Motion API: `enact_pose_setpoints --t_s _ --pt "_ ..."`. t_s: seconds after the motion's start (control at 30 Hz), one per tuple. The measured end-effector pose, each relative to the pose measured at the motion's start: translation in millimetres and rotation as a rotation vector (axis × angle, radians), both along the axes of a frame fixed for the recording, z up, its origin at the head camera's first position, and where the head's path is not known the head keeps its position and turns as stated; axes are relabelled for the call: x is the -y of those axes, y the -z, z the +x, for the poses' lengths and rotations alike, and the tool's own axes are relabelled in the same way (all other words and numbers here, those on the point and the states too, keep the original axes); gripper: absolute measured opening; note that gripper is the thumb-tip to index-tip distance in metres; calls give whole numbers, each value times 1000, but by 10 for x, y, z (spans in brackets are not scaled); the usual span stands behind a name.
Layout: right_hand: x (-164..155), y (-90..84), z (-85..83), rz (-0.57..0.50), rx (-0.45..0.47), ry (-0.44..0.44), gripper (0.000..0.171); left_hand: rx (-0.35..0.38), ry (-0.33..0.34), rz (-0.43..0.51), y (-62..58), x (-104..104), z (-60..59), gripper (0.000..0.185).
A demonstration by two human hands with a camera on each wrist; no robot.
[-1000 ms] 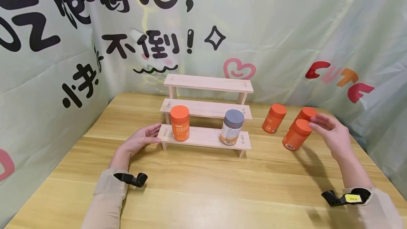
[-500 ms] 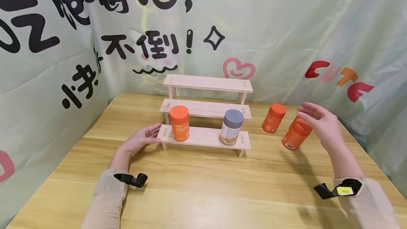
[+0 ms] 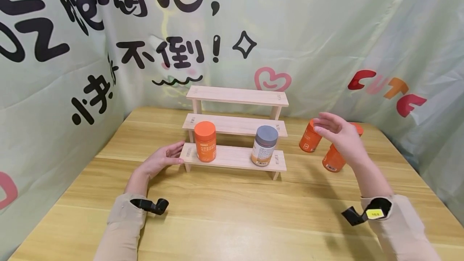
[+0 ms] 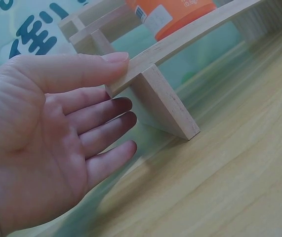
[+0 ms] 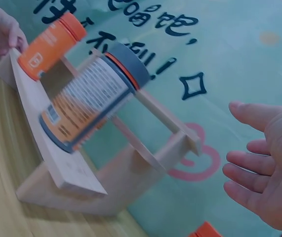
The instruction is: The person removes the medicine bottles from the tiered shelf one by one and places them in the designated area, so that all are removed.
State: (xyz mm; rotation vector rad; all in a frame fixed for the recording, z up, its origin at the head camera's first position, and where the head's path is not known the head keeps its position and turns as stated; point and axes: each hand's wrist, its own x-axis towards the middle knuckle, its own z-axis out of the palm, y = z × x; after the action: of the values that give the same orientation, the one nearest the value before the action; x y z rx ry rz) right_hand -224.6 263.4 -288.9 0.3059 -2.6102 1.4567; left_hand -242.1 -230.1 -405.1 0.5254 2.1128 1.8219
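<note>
My left hand [image 3: 161, 159] is at the left end of a three-tier wooden display stand [image 3: 233, 157]. In the left wrist view, its thumb [image 4: 116, 58] touches the lowest board's corner while the other fingers extend loosely beside it. On that board stand an orange bottle [image 3: 205, 142], at the left, and a grey-capped bottle [image 3: 264, 146], at the right. Holding nothing, my right hand [image 3: 342, 138] hovers right of the stand, fingers relaxed. It partly covers several orange bottles, including one behind its fingertips [image 3: 309, 139] and another below the palm [image 3: 332, 159]; whether it touches any is unclear.
A further orange cap [image 3: 359, 128] shows behind the right hand. The middle board [image 3: 235, 124] and top board [image 3: 237, 95] of the stand bear no bottles. A printed cloth [image 3: 319, 43] hangs behind the wooden table [image 3: 232, 216].
My right hand has moved left, from the right-hand orange bottles toward the one nearest the stand. My left hand and the bottles on the stand have stayed in place.
</note>
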Motion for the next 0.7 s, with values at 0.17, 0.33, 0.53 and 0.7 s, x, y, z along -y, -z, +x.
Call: enact_pose_setpoints --t_s 0.17,0.33,0.53,0.7 --pt "164 27 -23 -25 -6 -54 63 -2 -6 -3 6 -6 0 82" --pt "312 52 -49 -51 -5 -98 60 -3 -1 5 7 -8 3 81" --pt "444 115 -79 -34 -5 -173 57 -1 -4 9 7 -15 5 81" --pt "543 171 -109 -45 5 -226 59 4 -6 14 -3 -16 11 82"
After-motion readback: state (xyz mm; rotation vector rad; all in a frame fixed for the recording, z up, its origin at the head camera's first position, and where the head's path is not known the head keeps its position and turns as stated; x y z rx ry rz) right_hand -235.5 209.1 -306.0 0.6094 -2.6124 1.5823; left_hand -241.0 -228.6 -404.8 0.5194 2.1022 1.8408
